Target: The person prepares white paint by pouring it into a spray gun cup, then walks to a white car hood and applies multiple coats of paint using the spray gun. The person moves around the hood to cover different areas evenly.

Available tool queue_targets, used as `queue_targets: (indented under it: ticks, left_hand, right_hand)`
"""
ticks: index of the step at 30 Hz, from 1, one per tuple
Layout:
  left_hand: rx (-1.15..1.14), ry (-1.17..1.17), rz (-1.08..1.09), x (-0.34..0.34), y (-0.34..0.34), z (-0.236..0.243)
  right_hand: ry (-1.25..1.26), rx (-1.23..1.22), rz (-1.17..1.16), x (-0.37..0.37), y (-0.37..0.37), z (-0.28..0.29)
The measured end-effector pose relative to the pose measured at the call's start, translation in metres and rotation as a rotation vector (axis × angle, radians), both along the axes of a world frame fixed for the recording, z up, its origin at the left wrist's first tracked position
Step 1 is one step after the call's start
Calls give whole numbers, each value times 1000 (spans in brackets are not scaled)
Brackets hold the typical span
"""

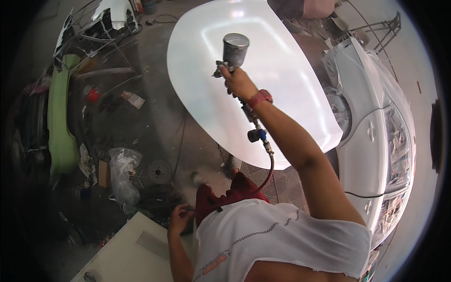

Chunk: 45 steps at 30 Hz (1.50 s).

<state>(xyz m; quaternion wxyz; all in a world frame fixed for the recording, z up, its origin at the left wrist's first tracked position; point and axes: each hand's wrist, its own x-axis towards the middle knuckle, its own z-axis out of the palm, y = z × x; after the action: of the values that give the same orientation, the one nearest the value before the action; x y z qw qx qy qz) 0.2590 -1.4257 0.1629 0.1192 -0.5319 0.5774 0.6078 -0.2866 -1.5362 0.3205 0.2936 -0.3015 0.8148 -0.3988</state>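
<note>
My right hand (240,83) grips a spray gun (224,70) with a metal paint cup (236,49) on top. It is held above a glossy white car hood (211,108). A small round gauge (254,136) and metal fittings hang below the gun's handle. From them a dark red air hose (271,171) curves down across my shorts toward my left side. Down by my hip, my left hand (178,218) has its fingers curled around what looks like this hose; the grip is small and partly hidden.
A white car (361,127) with plastic sheeting stands close on the right. At left are a green bumper (61,122), metal stands (105,42), crumpled plastic (124,174), a red can (93,94) and a disc (160,171). A pale panel (129,244) lies near my left arm.
</note>
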Motion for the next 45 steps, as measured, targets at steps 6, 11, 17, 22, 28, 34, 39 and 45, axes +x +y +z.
queue_targets:
  ticks: [6, 11, 17, 22, 28, 34, 39, 45]
  left_hand:
    - [9, -17, 97, 47, -9, -11]
    - [21, 95, 63, 44, -11, -17]
    - [-67, 172, -99, -19, -4, -12]
    - [-147, 152, -324, -100, 23, -1]
    - [-150, 220, -476, -203, 49, 31]
    - [-128, 219, -536, -289, 71, 59]
    - [-126, 187, -558, -325, 85, 69]
    - [-77, 169, -507, -327, 92, 71]
  right_hand:
    - [20, 7, 133, 80, -37, -13]
    - [-127, 26, 201, 82, -21, -13]
    - [0, 123, 7, 0, 49, 5]
    - [92, 139, -184, -100, 120, 26]
    - [163, 107, -300, -217, 195, 39]
    - [181, 39, -429, -323, 250, 35]
    - [284, 36, -518, -394, 285, 22]
    - [415, 176, -645, -442, 313, 4]
